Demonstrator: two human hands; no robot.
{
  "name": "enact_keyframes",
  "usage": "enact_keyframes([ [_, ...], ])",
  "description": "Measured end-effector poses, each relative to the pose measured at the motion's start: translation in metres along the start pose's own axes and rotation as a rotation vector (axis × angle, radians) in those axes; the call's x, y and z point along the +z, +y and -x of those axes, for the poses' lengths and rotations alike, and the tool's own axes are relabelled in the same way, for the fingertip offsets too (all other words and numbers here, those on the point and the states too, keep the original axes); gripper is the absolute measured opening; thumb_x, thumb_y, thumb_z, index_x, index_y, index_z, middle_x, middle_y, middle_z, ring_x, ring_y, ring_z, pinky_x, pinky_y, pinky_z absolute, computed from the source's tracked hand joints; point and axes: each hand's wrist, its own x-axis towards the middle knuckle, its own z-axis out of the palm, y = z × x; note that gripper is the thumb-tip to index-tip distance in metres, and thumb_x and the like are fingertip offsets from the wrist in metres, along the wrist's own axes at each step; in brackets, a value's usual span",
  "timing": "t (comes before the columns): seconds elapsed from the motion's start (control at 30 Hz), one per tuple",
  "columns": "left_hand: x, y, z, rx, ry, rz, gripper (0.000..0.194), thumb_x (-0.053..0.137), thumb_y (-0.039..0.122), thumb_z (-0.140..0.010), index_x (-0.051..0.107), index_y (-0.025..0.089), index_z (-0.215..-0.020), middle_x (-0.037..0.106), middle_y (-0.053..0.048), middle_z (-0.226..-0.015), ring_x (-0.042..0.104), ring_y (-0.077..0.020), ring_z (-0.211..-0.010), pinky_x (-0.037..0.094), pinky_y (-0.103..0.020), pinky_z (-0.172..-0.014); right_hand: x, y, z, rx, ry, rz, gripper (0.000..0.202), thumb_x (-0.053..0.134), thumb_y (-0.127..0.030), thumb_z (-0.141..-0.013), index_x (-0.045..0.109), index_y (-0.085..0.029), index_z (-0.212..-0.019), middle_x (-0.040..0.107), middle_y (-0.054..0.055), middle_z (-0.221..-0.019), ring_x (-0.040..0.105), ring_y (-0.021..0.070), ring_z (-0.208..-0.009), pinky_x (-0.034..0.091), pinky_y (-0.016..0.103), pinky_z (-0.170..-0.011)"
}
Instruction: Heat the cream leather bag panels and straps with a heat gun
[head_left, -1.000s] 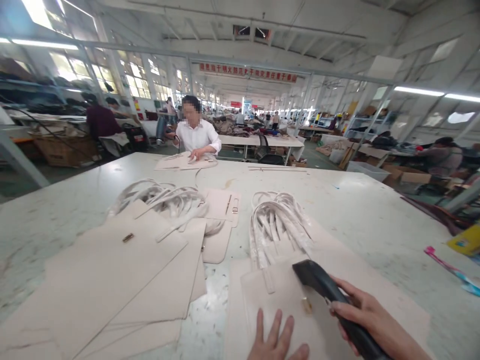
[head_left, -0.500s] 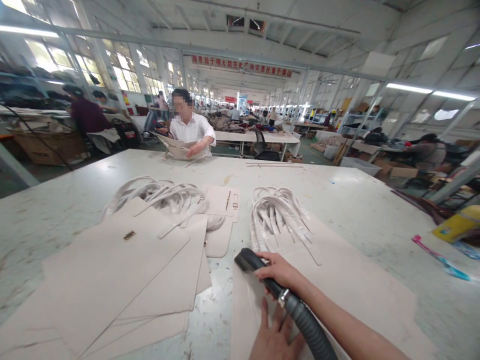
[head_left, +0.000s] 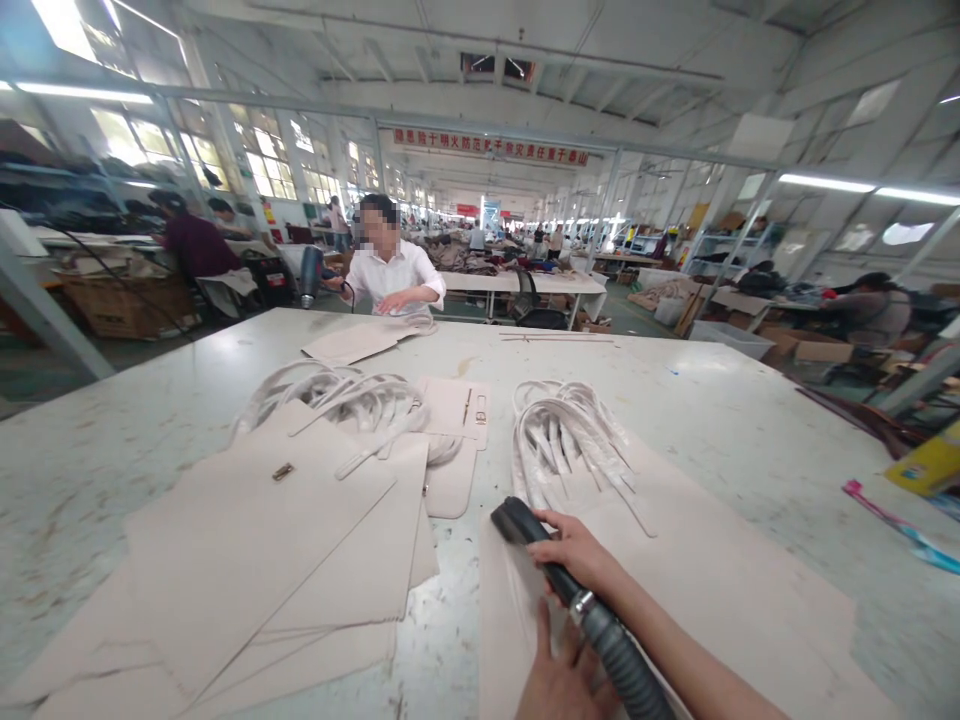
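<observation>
Your right hand (head_left: 574,553) is wrapped around the black nozzle of the ribbed grey hose (head_left: 559,572), head resting at the near-left corner of the cream leather panel (head_left: 720,590). Your left hand (head_left: 564,680) lies flat, fingers spread, just below it on that panel.

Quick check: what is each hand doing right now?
Left hand: open, flat on the panel.
Right hand: closed around the black nozzle on its hose.

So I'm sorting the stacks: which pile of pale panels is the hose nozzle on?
The right pile, under both hands; the nozzle sits at its near-left corner. The left pile lies untouched.
</observation>
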Motion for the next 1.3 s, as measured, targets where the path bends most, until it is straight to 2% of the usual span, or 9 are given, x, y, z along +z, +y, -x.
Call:
enact_keyframes([
  [0.2,-0.026,-0.018,-0.016,-0.053,-0.311,0.240,0.058,0.031,0.056,-0.081,0.027,0.027,-0.131,0.031,-0.003,-0.138,0.013,-0.0303,-0.128,0.007,-0.060,-0.101,0.003,-0.015,0.004,-0.061,-0.006,-0.044,0.058,0.059,-0.023,-0.065,0.041,-0.020,-0.119,0.058,-0.005,-0.059,0.055,0.0123,-0.039,0.045,0.025,-0.034],
  [0.3,-0.031,-0.047,-0.029,-0.070,-0.561,0.390,0.065,0.031,0.060,-0.080,0.017,0.028,-0.134,0.025,-0.003,-0.141,0.008,-0.0287,-0.130,0.006,-0.059,-0.100,-0.023,-0.025,0.038,-0.118,0.099,-0.053,0.063,0.062,-0.024,-0.064,0.038,-0.023,-0.123,0.058,-0.006,-0.057,0.054,0.0122,-0.040,0.044,0.024,-0.036],
  [0.4,-0.027,-0.075,-0.041,-0.079,-0.674,0.461,0.066,0.038,0.056,-0.079,0.012,0.032,-0.135,0.011,-0.001,-0.144,0.000,-0.0282,-0.131,0.003,-0.060,-0.099,-0.046,-0.026,0.094,-0.127,0.228,-0.024,0.062,0.060,-0.024,-0.068,0.036,-0.028,-0.125,0.057,-0.007,-0.053,0.052,0.0122,-0.038,0.043,0.024,-0.037],
  [0.53,-0.021,-0.096,-0.051,-0.067,-0.783,0.582,0.064,0.047,0.041,-0.080,0.012,0.034,-0.134,0.002,0.000,-0.145,-0.004,-0.0286,-0.131,0.004,-0.061,-0.097,-0.044,0.004,0.162,0.034,0.255,-0.017,0.065,0.060,-0.021,-0.066,0.035,-0.026,-0.127,0.058,-0.005,-0.053,0.049,0.0123,-0.036,0.041,0.024,-0.035],
  [0.67,-0.020,-0.107,-0.058,-0.035,-0.915,0.704,0.065,0.050,0.031,-0.078,0.015,0.034,-0.133,0.001,0.001,-0.145,-0.004,-0.0293,-0.130,0.003,-0.061,-0.097,-0.018,0.042,0.192,0.164,0.009,-0.134,0.067,0.062,-0.015,-0.058,0.044,-0.026,-0.122,0.065,-0.001,-0.076,0.053,0.0129,-0.049,0.040,0.023,-0.044],
  [0.8,-0.022,-0.110,-0.060,-0.035,-0.937,0.724,0.068,0.053,0.027,-0.077,0.015,0.034,-0.133,0.001,0.000,-0.145,-0.006,-0.0301,-0.130,0.001,-0.063,-0.095,0.002,0.046,0.191,0.267,-0.074,-0.142,0.068,0.060,-0.010,-0.053,0.048,-0.024,-0.119,0.065,-0.001,-0.086,0.056,0.0153,-0.068,0.038,0.021,-0.055],
  [0.97,-0.020,-0.109,-0.058,-0.044,-0.915,0.736,0.068,0.054,0.028,-0.077,0.017,0.033,-0.133,0.002,0.000,-0.145,-0.006,-0.0292,-0.130,0.001,-0.063,-0.095,0.025,0.032,0.164,0.333,-0.105,-0.092,0.071,0.060,-0.009,-0.050,0.047,-0.019,-0.119,0.062,0.001,-0.087,0.052,0.0127,-0.065,0.037,0.021,-0.054],
  [1.17,-0.019,-0.112,-0.060,-0.043,-0.919,0.741,0.069,0.055,0.026,-0.075,0.018,0.034,-0.133,0.002,0.000,-0.145,-0.004,-0.0295,-0.130,0.001,-0.063,-0.095,0.074,0.037,0.112,0.182,-0.250,-0.120,0.069,0.064,-0.016,-0.054,0.044,-0.029,-0.119,0.060,-0.004,-0.074,0.047,0.0077,-0.039,0.033,0.018,-0.037],
  [1.3,-0.019,-0.115,-0.063,-0.038,-0.929,0.724,0.069,0.051,0.021,-0.076,0.015,0.036,-0.133,0.001,0.001,-0.145,-0.003,-0.0294,-0.130,0.003,-0.063,-0.095,0.079,0.035,0.110,0.049,-0.161,-0.096,0.050,0.074,-0.023,-0.047,0.063,-0.025,-0.095,0.060,-0.006,-0.067,0.050,0.0098,-0.052,0.039,0.018,-0.046],
])
